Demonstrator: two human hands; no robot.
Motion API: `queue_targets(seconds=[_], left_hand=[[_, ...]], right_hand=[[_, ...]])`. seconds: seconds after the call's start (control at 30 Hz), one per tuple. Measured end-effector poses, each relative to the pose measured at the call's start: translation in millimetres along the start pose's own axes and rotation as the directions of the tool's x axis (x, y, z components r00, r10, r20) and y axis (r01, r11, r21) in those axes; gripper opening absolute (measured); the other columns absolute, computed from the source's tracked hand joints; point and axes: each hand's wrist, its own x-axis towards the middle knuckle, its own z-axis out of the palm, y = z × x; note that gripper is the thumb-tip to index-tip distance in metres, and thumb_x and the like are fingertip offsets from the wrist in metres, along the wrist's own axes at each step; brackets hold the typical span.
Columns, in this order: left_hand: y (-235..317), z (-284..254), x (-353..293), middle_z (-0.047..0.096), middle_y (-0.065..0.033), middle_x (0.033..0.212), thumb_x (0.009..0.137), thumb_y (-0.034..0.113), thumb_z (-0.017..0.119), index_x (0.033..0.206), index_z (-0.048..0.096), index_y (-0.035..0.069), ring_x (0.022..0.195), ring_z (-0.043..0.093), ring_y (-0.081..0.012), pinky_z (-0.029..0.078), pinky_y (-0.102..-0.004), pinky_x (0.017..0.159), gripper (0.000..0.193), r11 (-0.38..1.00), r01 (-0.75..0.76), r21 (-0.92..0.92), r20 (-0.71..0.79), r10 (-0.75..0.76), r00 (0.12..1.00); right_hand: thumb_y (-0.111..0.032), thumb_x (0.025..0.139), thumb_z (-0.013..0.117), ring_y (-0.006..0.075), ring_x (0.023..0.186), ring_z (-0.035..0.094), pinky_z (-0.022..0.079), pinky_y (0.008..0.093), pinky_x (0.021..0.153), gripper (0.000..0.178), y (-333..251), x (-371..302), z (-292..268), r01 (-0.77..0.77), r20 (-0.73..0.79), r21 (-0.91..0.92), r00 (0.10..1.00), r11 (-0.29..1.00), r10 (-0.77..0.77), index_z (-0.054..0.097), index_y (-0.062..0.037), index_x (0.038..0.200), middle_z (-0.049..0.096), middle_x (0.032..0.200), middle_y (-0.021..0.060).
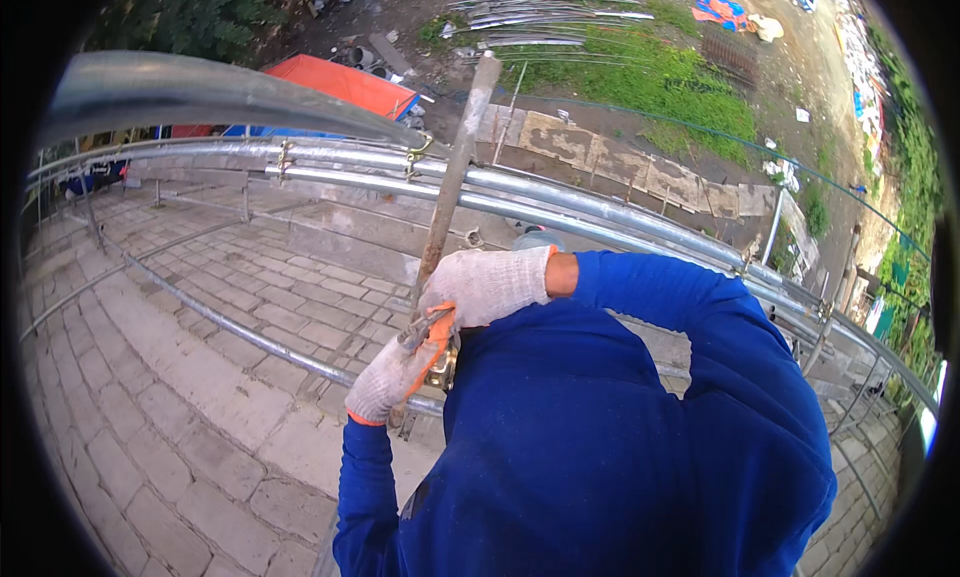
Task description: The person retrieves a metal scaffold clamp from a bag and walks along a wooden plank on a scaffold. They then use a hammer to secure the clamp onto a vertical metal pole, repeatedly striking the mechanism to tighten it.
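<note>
A rusty grey scaffold pipe stands at a tilt before me, crossing the horizontal tubes. My right hand, in a white knit glove, is closed against this pipe, and what its fingers grip is hidden. Just below, my left hand, in a white glove with an orange palm, is closed too. A short, thin metal bar pokes out between the hands at the left hand's fingers; its kind is unclear. A brass-coloured pipe coupler sits beside my left hand, partly covered by my blue sleeves and shirt.
Galvanised scaffold tubes run across, joined by couplers. A thick tube slants in at upper left. Below lies a stone-block surface. Far down are an orange tarp, loose pipes and grass.
</note>
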Motion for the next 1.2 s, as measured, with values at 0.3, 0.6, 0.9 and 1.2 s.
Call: queue_targets(seconds=[0.3,0.6,0.9,1.2], left_hand=[[-15,-14,-42,0.065,-0.0146,0.111,0.092,0.042,0.064,0.127,0.062,0.018,0.106,0.065,-0.034,0.05,-0.0522,0.088,0.043,0.735,0.079,0.674,-0.279,0.153,0.948],[-71,14,-96,0.062,-0.008,0.116,0.102,0.032,0.055,0.129,0.058,0.003,0.109,0.057,-0.0163,0.048,-0.0313,0.092,0.04,0.877,-0.29,-0.383,-0.392,0.13,0.911],[-96,25,-140,0.061,-0.0179,0.113,0.101,0.022,0.054,0.119,0.06,-0.001,0.091,0.065,-0.0296,0.052,-0.0398,0.082,0.03,0.943,-0.331,-0.036,-0.676,0.221,0.703],[-92,23,-170,0.059,-0.0246,0.108,0.094,0.023,0.06,0.105,0.062,0.0,0.087,0.065,-0.0431,0.052,-0.0509,0.077,0.025,0.982,0.043,0.183,-0.796,0.122,0.593]], right_hand=[[-0.02,0.08,0.071,0.0358,0.092,0.067,0.054,0.0443,0.079,0.036,-68,31,36,0.002,-0.158,-0.17,0.987,0.985,-0.03,0.067,-0.0061,0.113,0.066,0.096,0.0153],[-0.027,0.088,0.069,0.0346,0.086,0.068,0.053,0.0387,0.075,0.031,-118,58,56,0.03,-0.133,-0.021,0.991,0.999,-0.033,0.066,-0.0043,0.109,0.069,0.091,0.014],[-0.024,0.099,0.058,0.0083,0.059,0.054,0.049,0.0273,0.056,0.046,-158,44,70,-0.543,0.023,0.186,0.835,0.819,0.549,0.053,-0.0053,0.141,0.064,0.077,0.0035],[-0.015,0.099,0.057,0.0075,0.06,0.056,0.05,0.0255,0.054,0.041,-188,58,109,-0.551,0.031,0.284,0.823,0.785,0.567,0.056,-0.0048,0.138,0.06,0.077,-0.0003]])
